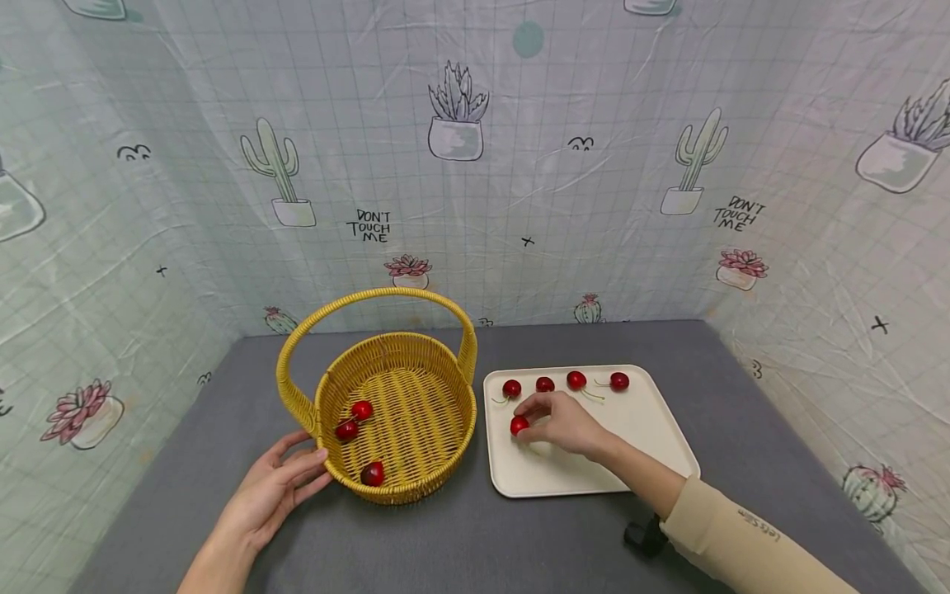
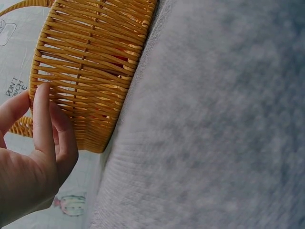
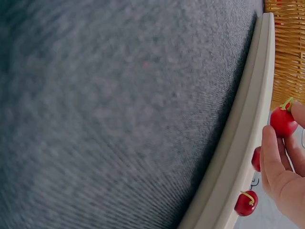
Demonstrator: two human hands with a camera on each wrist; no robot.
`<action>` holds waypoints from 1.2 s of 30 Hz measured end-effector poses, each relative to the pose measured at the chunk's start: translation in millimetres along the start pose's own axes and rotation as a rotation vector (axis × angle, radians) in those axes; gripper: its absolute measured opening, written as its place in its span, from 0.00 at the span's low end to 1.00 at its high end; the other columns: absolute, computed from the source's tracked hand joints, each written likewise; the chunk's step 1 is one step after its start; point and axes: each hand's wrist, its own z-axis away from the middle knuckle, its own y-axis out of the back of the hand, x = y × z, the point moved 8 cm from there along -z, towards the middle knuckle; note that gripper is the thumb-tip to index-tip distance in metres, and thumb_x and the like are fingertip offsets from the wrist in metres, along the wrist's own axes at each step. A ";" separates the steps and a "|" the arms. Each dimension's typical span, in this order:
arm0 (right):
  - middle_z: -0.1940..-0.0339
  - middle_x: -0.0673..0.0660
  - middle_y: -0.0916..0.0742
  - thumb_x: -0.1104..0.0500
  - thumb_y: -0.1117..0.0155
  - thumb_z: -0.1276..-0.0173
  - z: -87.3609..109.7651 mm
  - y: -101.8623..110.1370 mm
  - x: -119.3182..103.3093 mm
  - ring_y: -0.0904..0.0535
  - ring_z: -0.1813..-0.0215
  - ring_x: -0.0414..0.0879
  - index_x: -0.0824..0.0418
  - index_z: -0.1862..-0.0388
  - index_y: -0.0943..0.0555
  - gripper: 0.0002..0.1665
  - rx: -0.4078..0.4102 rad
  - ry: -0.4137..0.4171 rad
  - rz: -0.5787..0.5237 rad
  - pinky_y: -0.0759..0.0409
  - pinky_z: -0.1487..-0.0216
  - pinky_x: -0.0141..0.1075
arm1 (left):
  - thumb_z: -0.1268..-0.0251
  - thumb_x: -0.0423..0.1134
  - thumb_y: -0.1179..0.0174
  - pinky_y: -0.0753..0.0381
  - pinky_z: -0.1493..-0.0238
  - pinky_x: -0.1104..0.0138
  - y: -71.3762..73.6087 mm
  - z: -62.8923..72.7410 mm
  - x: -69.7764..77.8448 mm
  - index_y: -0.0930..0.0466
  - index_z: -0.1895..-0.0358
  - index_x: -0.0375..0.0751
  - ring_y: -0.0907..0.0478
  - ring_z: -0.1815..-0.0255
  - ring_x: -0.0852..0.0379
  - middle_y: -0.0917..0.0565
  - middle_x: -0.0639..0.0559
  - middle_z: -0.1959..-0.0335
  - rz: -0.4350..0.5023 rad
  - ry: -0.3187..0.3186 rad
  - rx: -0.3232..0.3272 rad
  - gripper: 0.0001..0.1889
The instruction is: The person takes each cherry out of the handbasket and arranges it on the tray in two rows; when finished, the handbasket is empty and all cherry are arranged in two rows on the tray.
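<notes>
So far 3 cherries (image 1: 362,410) sit in the left side of the basket (image 1: 408,412); 4 more (image 1: 619,381) are still on the tray's (image 1: 646,412) far side, so prob. under ½ done. My R hand (image 1: 566,422) pinches 1 cherry (image 1: 519,425) at the tray's left, near the basket; can't tell if it's lifted. L hand (image 1: 267,491) grips the basket's near-left rim, thumb vs. fingers.

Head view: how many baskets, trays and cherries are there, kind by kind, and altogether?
Yellow woven basket: 1
Cream tray: 1
Cherries: 8 (3 inside the basket, 4 lying on the tray, 1 in the right hand)
Total: 10
</notes>
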 end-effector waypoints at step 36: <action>0.60 0.56 0.14 0.63 0.20 0.41 0.6 -1.3 -10.2 0.18 0.53 0.53 0.67 0.52 0.16 0.20 -0.077 0.056 0.130 0.21 0.52 0.37 | 0.23 0.37 0.39 0.18 0.40 0.57 0.8 -2.1 -0.4 0.58 0.19 0.38 0.17 0.45 0.56 0.23 0.48 0.40 -0.004 -0.008 -0.003 0.41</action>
